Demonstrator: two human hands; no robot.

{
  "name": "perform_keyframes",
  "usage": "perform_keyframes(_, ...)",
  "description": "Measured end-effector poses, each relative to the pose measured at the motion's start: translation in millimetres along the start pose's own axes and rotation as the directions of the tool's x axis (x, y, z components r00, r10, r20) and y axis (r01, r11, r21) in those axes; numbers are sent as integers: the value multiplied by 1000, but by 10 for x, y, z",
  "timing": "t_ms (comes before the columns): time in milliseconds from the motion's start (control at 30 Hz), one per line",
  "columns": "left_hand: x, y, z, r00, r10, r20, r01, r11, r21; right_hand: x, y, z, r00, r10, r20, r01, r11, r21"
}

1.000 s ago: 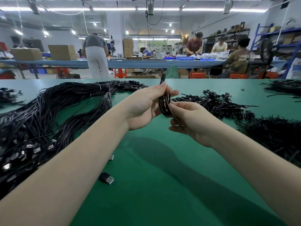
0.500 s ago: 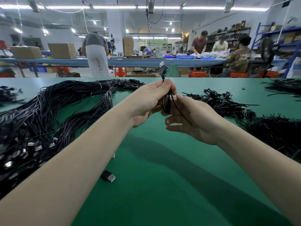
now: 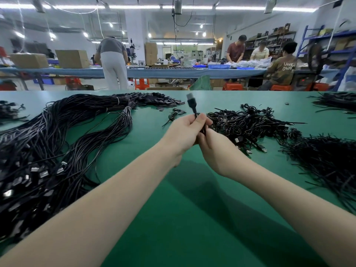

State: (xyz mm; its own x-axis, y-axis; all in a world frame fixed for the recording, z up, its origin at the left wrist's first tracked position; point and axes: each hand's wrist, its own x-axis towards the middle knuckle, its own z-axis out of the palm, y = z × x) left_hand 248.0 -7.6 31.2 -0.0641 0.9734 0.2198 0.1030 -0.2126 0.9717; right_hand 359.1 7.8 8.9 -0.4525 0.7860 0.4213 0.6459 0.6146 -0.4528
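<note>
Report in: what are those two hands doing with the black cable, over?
Left hand and right hand both grip the black cable above the green table. Plug end sticks up. Loose bundle left, coiled pile right, both apart from hands.

The cable (image 3: 191, 103) at centre frame is black, its plug tip grey. The tabletop (image 3: 173, 218) is plain green. At left, the long bundle (image 3: 57, 135) is black with silvery plug ends and thin white bands. The coiled pile (image 3: 246, 122) and the heap of ties (image 3: 327, 164) at right are black. Upper frame: orange stools (image 3: 233, 86), brown boxes (image 3: 72, 58).
</note>
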Motion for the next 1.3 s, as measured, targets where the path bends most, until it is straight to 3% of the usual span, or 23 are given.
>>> perform_keyframes(100,-24,-166,99,993,-107,-40,110,991,77,19,229,105,989,135,57,-128,985,-113)
perform_keyframes(167,-38,-259,94,996,-48,-81,73,939,337,27,382,111,967,235,94,-222,966,-134)
perform_keyframes(233,-46,-361,37,967,225,-119,-88,732,676,18,497,85,960,261,105,-241,956,-165)
perform_keyframes(300,-90,-422,-25,872,487,49,-228,314,922,0,547,51,964,227,138,-195,957,-214)
perform_keyframes(367,-96,-484,-82,780,549,299,-291,-104,951,-5,543,27,960,166,226,-99,954,-283)
perform_keyframes(400,-99,-511,-100,749,535,390,-320,-224,921,-4,522,16,948,151,280,-58,947,-316)
perform_keyframes(467,-96,-558,-126,727,476,494,-384,-315,868,4,475,-18,911,159,380,-20,939,-344)
perform_keyframes(600,-74,-568,-165,744,379,550,-405,-399,823,71,372,-140,827,150,542,4,962,-272)
perform_keyframes(667,-73,-543,-148,773,322,547,-412,-401,818,83,345,-187,792,145,593,64,947,-316)
perform_keyframes(733,-141,-502,-92,791,282,543,-425,-385,819,37,352,-238,784,136,606,211,859,-466)
perform_keyframes(800,-191,-484,1,837,229,496,-414,-327,849,-45,377,-309,824,19,566,431,627,-649)
perform_keyframes(867,-196,-515,116,853,201,482,-423,-277,863,-124,381,-365,825,-124,551,550,395,-735)
perform_keyframes(933,-218,-514,203,866,203,457,-397,-277,875,-163,339,-402,829,-143,541,557,311,-770)
perform_keyframes(1033,-226,-553,181,903,195,383,-347,-195,917,-92,310,-606,914,-43,404,393,344,-853)
perform_keyframes(1133,-229,-610,50,951,157,267,-274,22,962,3,465,-1028,990,101,97,58,336,-940)
perform_keyframes(1200,-203,-653,-2,955,157,251,-272,129,954,-29,709,-1234,968,242,-59,-128,280,-952)
perform_keyframes(1300,-142,-664,-59,968,88,237,-252,301,920,-209,1161,-1289,862,495,-108,-301,329,-895)
